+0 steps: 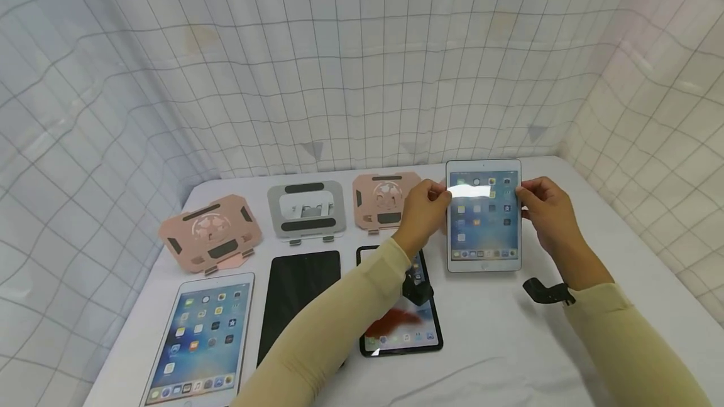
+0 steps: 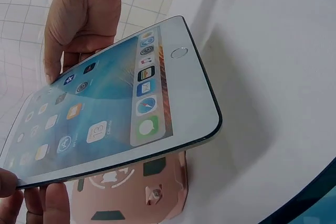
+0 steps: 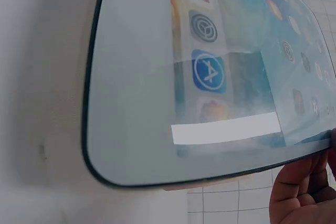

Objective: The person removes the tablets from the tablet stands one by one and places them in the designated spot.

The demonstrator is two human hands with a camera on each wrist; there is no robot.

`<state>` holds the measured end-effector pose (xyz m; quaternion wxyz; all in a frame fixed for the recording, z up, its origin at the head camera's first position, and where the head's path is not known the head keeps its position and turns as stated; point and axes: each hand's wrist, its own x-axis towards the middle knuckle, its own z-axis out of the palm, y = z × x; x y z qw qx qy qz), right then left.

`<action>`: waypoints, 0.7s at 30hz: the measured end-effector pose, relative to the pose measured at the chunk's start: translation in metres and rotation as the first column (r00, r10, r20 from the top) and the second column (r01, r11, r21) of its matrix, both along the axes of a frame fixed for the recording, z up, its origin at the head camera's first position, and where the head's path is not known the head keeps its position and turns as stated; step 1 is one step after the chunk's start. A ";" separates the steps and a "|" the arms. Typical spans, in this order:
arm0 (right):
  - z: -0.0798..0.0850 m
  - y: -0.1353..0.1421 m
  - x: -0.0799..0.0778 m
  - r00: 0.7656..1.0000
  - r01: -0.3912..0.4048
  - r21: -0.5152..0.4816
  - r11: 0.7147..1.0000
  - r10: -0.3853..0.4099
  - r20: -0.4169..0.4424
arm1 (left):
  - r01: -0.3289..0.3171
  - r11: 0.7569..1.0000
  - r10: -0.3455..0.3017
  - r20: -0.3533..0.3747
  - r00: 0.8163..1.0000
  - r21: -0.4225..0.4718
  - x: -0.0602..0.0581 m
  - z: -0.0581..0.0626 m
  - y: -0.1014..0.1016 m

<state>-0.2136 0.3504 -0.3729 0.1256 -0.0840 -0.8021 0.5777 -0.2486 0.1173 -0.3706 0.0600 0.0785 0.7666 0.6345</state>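
Note:
A white-framed tablet [image 1: 484, 231] with a lit home screen is held tilted up at the right of the table. My left hand [image 1: 423, 211] pinches its left edge between thumb and fingers. On the opposite edge, my right hand [image 1: 548, 212] grips it the same way. Behind the tablet is a pink stand [image 2: 115, 198], almost wholly hidden in the head view but partly showing beneath the tablet in the left wrist view. The screen's glare shows as a white band in the right wrist view, where the tablet [image 3: 136, 129] fills most of the picture.
Along the back stand a pink stand [image 1: 212, 231], a grey stand [image 1: 308, 225] and another pink stand [image 1: 373, 203]. In front lie a white tablet [image 1: 198, 338], a dark tablet [image 1: 300, 287] and a black-framed tablet [image 1: 401, 331], partly under my left sleeve. Grid-patterned curtains enclose the table.

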 end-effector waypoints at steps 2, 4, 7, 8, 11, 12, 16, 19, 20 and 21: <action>-0.002 0.000 0.003 1.000 -0.011 0.025 1.000 0.010 0.024 | 0.004 1.000 -0.004 0.025 1.000 0.013 0.005 -0.003 -0.002; -0.004 0.001 0.006 0.999 -0.032 0.036 0.999 0.031 0.042 | 0.005 0.999 -0.007 0.059 0.998 0.036 0.010 -0.006 -0.004; -0.007 0.003 0.012 0.995 -0.082 0.060 0.995 0.079 0.058 | -0.006 0.995 -0.006 0.123 0.992 0.097 0.017 -0.011 -0.005; -0.008 0.003 0.013 0.993 -0.102 0.068 0.992 0.098 0.063 | -0.013 0.993 -0.004 0.144 0.990 0.115 0.019 -0.013 -0.005; -0.009 0.006 0.019 0.985 -0.155 0.104 0.982 0.146 0.090 | -0.035 0.989 0.006 0.195 0.981 0.147 0.025 -0.019 -0.006; -0.010 0.007 0.020 0.982 -0.170 0.111 0.979 0.159 0.100 | -0.039 0.988 0.006 0.210 0.978 0.153 0.027 -0.022 -0.006; -0.015 0.013 0.025 0.972 -0.208 0.139 0.968 0.188 0.143 | -0.046 0.987 0.003 0.263 0.965 0.156 0.033 -0.028 -0.003; -0.017 0.016 0.028 0.966 -0.220 0.163 0.962 0.191 0.174 | -0.027 0.989 -0.018 0.296 0.955 0.149 0.039 -0.027 -0.001; -0.018 0.017 0.029 0.964 -0.220 0.176 0.960 0.187 0.187 | -0.019 0.989 -0.028 0.304 0.952 0.148 0.040 -0.027 0.000; -0.019 0.017 0.030 0.962 -0.224 0.185 0.957 0.186 0.199 | -0.010 0.989 -0.036 0.308 0.951 0.146 0.042 -0.026 0.001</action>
